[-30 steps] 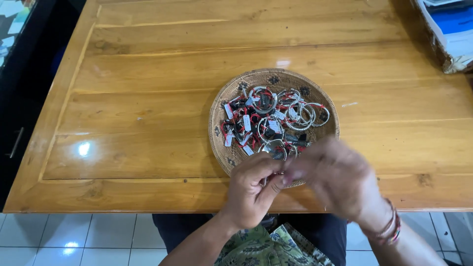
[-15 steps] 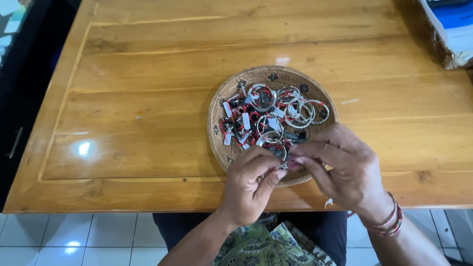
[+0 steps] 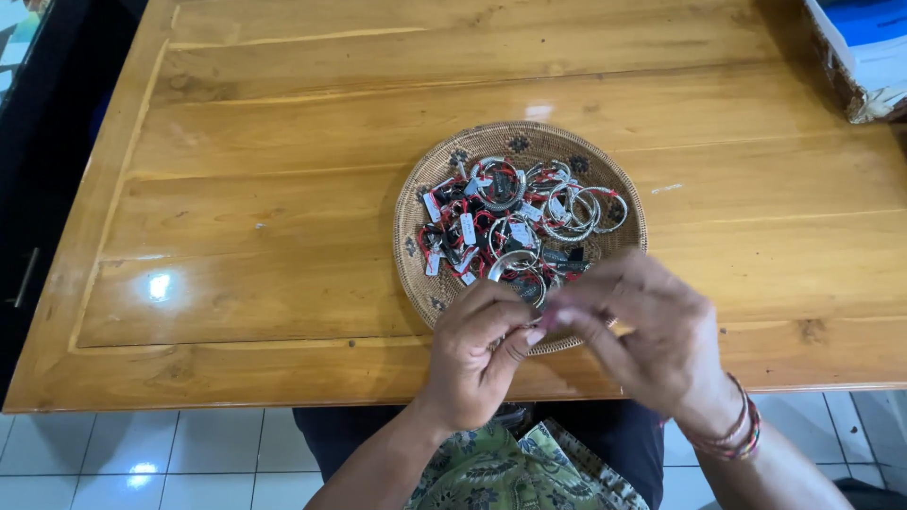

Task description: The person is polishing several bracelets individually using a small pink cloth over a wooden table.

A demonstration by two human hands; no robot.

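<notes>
Head view looked straight down on one wooden worktop point(image 3: 283, 236) carrying one round woven tray point(image 3: 430, 189) heaped with silver bangles point(image 3: 501, 184); at least six or seven rings could be told apart, but the tangle hid the true count. Red cords and small white tags point(image 3: 467, 228) ran through the pile, with a few dark pieces among them. Two hands met over the tray's near rim, fingertips touching: the left hand point(image 3: 477, 354) was curled with thumb and forefinger pinched, and the right hand point(image 3: 642, 326), somewhat blurred, closed its fingers against them. Whatever small piece sat in that shared pinch was too hidden to name. One stack of beaded bracelets point(image 3: 732, 436) circled the right wrist. One box with blue contents point(image 3: 864, 47) stood at the far right corner, well apart from the tray.
</notes>
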